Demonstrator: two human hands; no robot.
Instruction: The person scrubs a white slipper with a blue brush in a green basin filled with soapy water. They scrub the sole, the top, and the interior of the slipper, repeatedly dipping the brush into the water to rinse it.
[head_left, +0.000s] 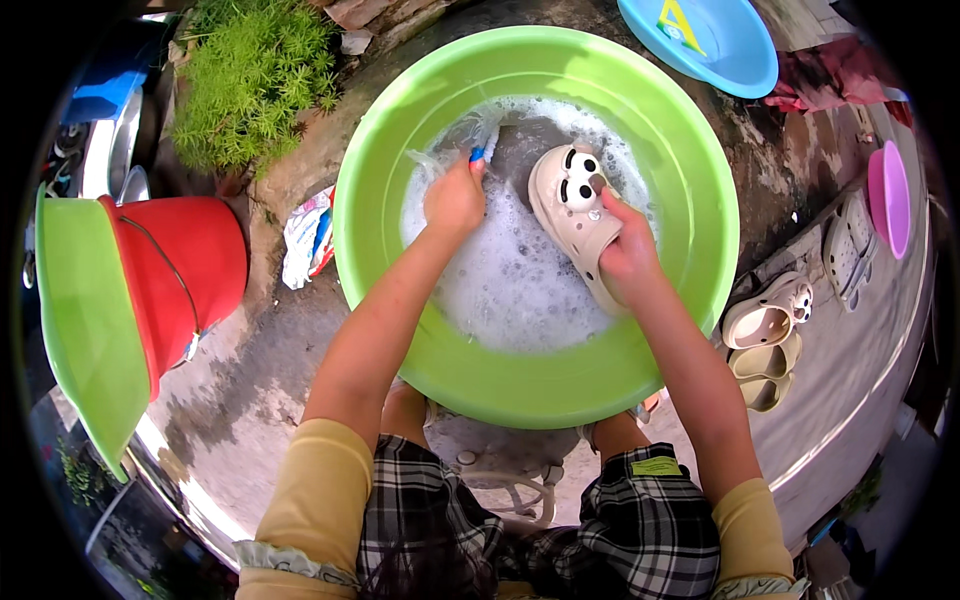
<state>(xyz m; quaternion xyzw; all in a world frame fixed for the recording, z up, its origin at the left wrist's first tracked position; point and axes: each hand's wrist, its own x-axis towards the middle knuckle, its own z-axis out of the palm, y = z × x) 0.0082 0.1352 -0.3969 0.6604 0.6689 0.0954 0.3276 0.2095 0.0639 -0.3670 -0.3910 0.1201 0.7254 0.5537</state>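
My right hand [632, 250] grips a beige clog [560, 200] with black-and-white eye-shaped charms, tilted above suds in a large green basin [540, 385]. Its thumb lies against the charms, and its other fingers are partly hidden by the shoe. My left hand [457, 200] is closed on a brush [478, 154]; a bit of blue handle and pale bristles show past the fingers. Around the brush, water is splashing up at the basin's far left. The brush and the clog are apart. Soapy water [510, 270] with white foam covers the basin's bottom.
A red bucket [200, 270] and a green tub [85, 320] stand on the left. Near the basin lies a crumpled packet [305, 237]. More clogs [765, 315] sit at right, beside a pink basin [893, 200]. A blue basin [715, 65] and a leafy plant [250, 80] are farther back.
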